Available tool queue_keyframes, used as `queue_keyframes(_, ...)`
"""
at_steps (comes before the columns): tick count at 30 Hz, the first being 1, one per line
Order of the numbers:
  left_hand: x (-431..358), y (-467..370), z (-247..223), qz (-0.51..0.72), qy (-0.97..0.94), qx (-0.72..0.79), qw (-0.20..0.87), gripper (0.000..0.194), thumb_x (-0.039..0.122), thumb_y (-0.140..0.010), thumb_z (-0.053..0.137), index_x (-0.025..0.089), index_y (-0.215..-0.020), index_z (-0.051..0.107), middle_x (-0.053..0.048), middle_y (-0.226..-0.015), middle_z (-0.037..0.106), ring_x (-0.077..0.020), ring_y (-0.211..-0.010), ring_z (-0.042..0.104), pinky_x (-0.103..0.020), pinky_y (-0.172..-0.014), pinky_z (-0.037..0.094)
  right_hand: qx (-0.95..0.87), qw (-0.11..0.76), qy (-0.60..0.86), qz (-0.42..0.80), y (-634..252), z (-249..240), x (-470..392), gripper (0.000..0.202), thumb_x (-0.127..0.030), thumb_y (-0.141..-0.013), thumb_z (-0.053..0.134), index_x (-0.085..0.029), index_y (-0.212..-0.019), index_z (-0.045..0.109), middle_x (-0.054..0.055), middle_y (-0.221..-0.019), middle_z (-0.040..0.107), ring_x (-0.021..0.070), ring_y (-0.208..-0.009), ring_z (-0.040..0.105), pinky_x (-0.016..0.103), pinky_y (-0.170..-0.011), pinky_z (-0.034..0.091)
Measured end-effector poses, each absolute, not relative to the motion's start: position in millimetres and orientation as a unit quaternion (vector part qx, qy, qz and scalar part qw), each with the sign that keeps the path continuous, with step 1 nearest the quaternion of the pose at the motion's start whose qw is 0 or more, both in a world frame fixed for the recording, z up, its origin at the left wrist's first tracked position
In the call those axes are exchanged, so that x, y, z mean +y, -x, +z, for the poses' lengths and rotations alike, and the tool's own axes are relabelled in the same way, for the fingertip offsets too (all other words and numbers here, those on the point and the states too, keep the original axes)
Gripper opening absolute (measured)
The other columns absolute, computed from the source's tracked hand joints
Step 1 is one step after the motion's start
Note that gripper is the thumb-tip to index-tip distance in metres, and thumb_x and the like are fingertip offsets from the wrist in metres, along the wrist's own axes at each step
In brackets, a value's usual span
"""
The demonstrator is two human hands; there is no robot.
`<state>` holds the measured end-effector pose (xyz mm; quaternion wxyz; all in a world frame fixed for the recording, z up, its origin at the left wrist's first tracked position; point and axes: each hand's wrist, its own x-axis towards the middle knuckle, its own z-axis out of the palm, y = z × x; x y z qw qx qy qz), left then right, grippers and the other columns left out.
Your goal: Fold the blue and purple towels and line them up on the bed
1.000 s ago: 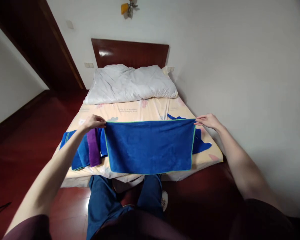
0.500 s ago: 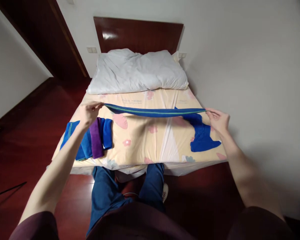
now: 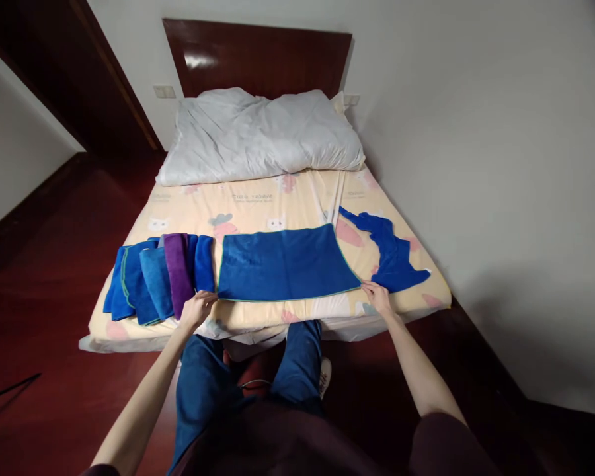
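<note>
A blue towel [image 3: 287, 264] with green edging lies spread on the bed, its far edge slightly wavy. At its near left corner, my left hand [image 3: 198, 309] pinches the edge. My right hand [image 3: 377, 296] grips the near right corner in its fingertips. Left of the towel is a row of folded cloths in blue shades, with a purple folded cloth [image 3: 176, 271] among them. A crumpled blue cloth [image 3: 394, 254] lies to the right, just beyond my right hand.
The bed [image 3: 248, 206] has a patterned yellow sheet. A white pillow [image 3: 262, 135] rests against the dark wooden headboard [image 3: 258, 59]. A wall runs along the right side. My legs are at the bed's near edge, and a thin dark rod [image 3: 10, 389] shows at the lower left.
The blue towel, stretched in the air between my hands before, now lies flat on the bed. Both hands have come down nearer to me and closer together, still holding its corners.
</note>
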<state>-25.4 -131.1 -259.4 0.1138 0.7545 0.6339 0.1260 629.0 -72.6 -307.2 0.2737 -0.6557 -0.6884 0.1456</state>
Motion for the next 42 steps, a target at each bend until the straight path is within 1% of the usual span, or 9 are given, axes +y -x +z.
queue_keyframes(7, -155.3, 23.5, -278.3, 0.074, -0.772, 0.614, 0.145, 0.034, 0.027, -0.092, 0.045, 0.029, -0.101, 0.077, -0.004, -0.111, 0.074, -0.0238, -0.11, 0.064, -0.032, -0.081, 0.057, -0.71, 0.2, 0.663, 0.129, -639.8, -311.1, -105.7, 0.028, -0.023, -0.086, 0.052, -0.02, -0.087, 0.079, 0.012, -0.113, 0.074, 0.0271, -0.109, 0.068, 0.044, -0.102, 0.054)
queue_keyframes(14, -171.2, 26.2, -290.1, -0.005, -0.816, 0.561, 0.142, 0.04, 0.012, -0.087, 0.041, 0.021, -0.11, 0.073, -0.011, -0.117, 0.07, -0.0237, -0.109, 0.062, -0.036, -0.087, 0.054, -0.743, 0.144, 0.643, 0.12, -637.2, -319.7, -131.0, 0.035, -0.016, -0.087, 0.047, -0.024, -0.096, 0.08, 0.009, -0.12, 0.072, 0.0274, -0.119, 0.062, 0.043, -0.104, 0.053)
queue_keyframes(20, -149.2, 1.9, -274.4, -0.044, -0.839, 0.532, 0.105, 0.031, 0.023, -0.092, 0.044, 0.021, -0.087, 0.075, -0.012, -0.1, 0.072, -0.0301, -0.106, 0.061, -0.044, -0.092, 0.049, -0.744, 0.087, 0.661, 0.047, -612.8, -310.6, -124.2, 0.035, -0.012, -0.081, 0.051, -0.021, -0.099, 0.079, 0.01, -0.132, 0.066, 0.0319, -0.126, 0.056, 0.05, -0.106, 0.046)
queue_keyframes(23, -117.1, -25.9, -271.2, 0.016, -0.828, 0.551, 0.1, 0.036, 0.033, -0.096, 0.042, 0.024, -0.112, 0.073, -0.011, -0.121, 0.069, -0.0297, -0.117, 0.058, -0.045, -0.101, 0.046, -0.728, 0.118, 0.675, 0.019, -565.5, -296.6, -98.8, 0.041, -0.015, -0.086, 0.047, -0.018, -0.118, 0.073, 0.012, -0.148, 0.052, 0.0332, -0.137, 0.046, 0.053, -0.111, 0.039)
queue_keyframes(25, -85.9, -54.3, -273.4, 0.055, -0.813, 0.572, 0.095, 0.044, 0.037, -0.097, 0.04, 0.024, -0.133, 0.063, -0.011, -0.143, 0.057, -0.0303, -0.132, 0.049, -0.046, -0.11, 0.041, -0.728, 0.143, 0.669, 0.034, -518.2, -289.8, -72.1, 0.046, -0.024, -0.094, 0.041, -0.016, -0.133, 0.063, 0.013, -0.155, 0.043, 0.034, -0.142, 0.039, 0.055, -0.113, 0.035)
queue_keyframes(28, -31.2, -104.7, -284.4, 0.08, -0.794, 0.595, 0.089, 0.056, 0.041, -0.098, 0.04, 0.021, -0.149, 0.047, -0.012, -0.16, 0.037, -0.0354, -0.148, 0.028, -0.053, -0.119, 0.027, -0.756, 0.166, 0.627, 0.086, -437.4, -289.5, -20.7, 0.053, -0.036, -0.101, 0.036, -0.015, -0.148, 0.048, 0.012, -0.162, 0.031, 0.0318, -0.15, 0.026, 0.054, -0.12, 0.023)
queue_keyframes(32, 37.1, -152.5, -310.9, 0.071, -0.777, 0.618, 0.099, 0.061, 0.044, -0.098, 0.039, 0.02, -0.154, 0.04, -0.013, -0.164, 0.026, -0.0424, -0.151, 0.016, -0.066, -0.118, 0.017, -0.769, 0.141, 0.6, 0.169, -350.9, -305.4, 54.8, 0.058, -0.039, -0.101, 0.038, -0.017, -0.154, 0.038, 0.01, -0.165, 0.022, 0.0304, -0.154, 0.015, 0.056, -0.123, 0.012)
queue_keyframes(35, 75.9, -157.6, -333.6, 0.08, -0.761, 0.636, 0.097, 0.063, 0.047, -0.097, 0.039, 0.02, -0.154, 0.038, -0.014, -0.164, 0.025, -0.0438, -0.151, 0.014, -0.07, -0.118, 0.013, -0.763, 0.111, 0.601, 0.209, -320.2, -324.5, 102.8, 0.06, -0.04, -0.101, 0.039, -0.019, -0.157, 0.032, 0.008, -0.165, 0.021, 0.0299, -0.154, 0.011, 0.057, -0.123, 0.009)
queue_keyframes(42, 126.6, -137.5, -364.8, 0.145, -0.761, 0.629, 0.07, 0.066, 0.054, -0.096, 0.041, 0.025, -0.155, 0.036, -0.009, -0.166, 0.021, -0.0405, -0.153, 0.003, -0.07, -0.118, -0.001, -0.796, 0.154, 0.568, 0.141, -319.2, -367.4, 149.5, 0.064, -0.052, -0.102, 0.038, -0.026, -0.159, 0.027, 0.002, -0.166, 0.015, 0.0242, -0.155, 0.004, 0.054, -0.124, -0.003)
